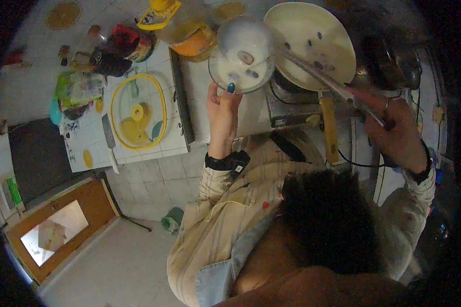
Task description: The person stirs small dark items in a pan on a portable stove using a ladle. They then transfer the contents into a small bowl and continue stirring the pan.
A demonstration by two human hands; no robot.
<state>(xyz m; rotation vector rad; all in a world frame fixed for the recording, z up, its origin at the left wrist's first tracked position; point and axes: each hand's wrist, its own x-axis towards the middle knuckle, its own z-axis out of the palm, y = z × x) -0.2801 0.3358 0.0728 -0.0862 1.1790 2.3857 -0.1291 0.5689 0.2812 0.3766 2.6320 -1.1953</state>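
My left hand (224, 111) holds the near rim of a clear glass bowl (267, 82), its thumb against the edge. White liquid with several dark-edged pieces lies in the bowl. My right hand (397, 130) grips a long metal utensil (319, 75), apparently tongs, whose far end reaches over the bowl's right side; blur hides its tips. Beside the bowl, to the right, a cream-coloured frying pan (303, 34) with a wooden handle (330, 134) stands over the stove (288, 109). Several small dark pieces lie scattered in the pan.
Left, a yellow-rimmed glass lid (160, 130) and a knife (108, 132) lie on the white tiled counter (173, 147), the knife's handle past the edge. Behind are an orange container (194, 42), a yellow-framed tool (159, 19) and packets (80, 90). Dark cookware (403, 65) stands at the right.
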